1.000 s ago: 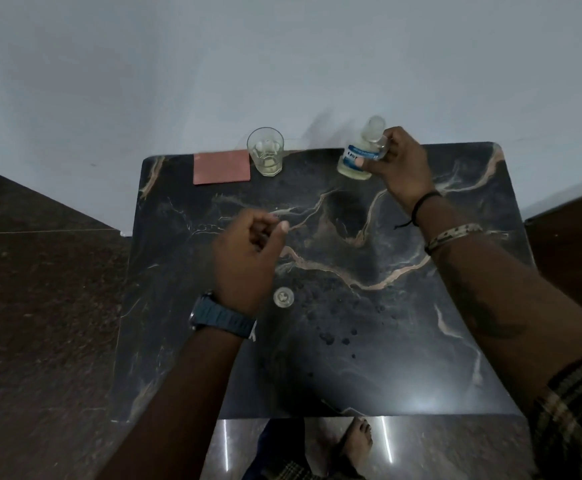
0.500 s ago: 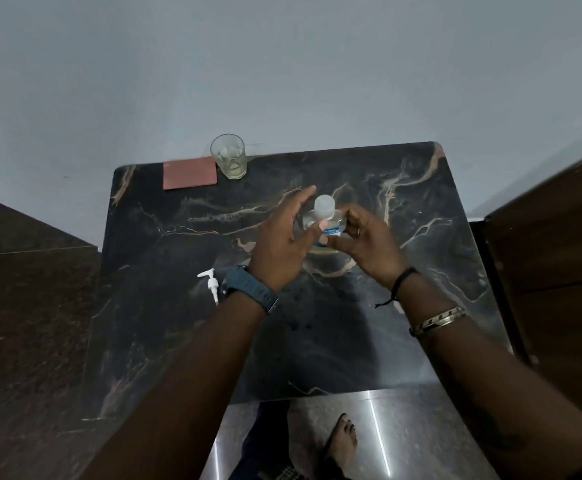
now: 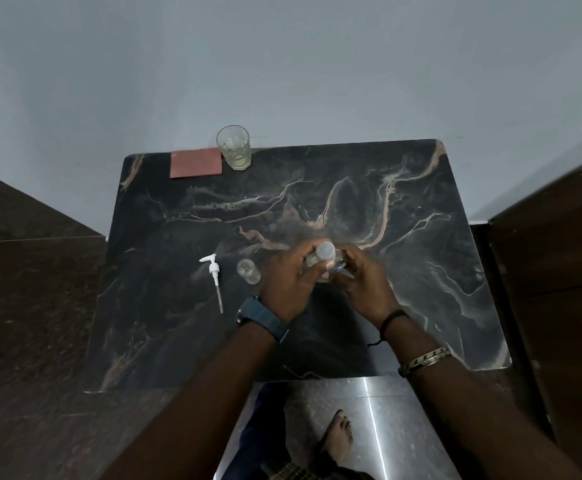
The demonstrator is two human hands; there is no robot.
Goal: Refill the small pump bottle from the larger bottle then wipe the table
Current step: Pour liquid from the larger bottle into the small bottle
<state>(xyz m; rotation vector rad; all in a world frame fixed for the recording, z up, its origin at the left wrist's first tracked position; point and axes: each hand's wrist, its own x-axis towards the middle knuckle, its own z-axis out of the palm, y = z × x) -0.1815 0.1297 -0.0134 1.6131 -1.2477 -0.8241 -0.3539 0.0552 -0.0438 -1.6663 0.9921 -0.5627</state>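
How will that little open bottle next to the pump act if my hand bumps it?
The small bottle looks clear and nearly empty, so it is probably light and may tip easily. It stands uncapped on smooth marble, so it could slide. Its round body would likely roll if it fell; the left hand is close beside it.

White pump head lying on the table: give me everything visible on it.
The white plastic pump head lies flat on the dark marble table, detached from any bottle. Its spout and collar point away from the person; its thin translucent dip tube trails toward the near edge. It sits just left of the small clear open bottle, apart from it. Neither hand touches it. Whether it is wet cannot be told.
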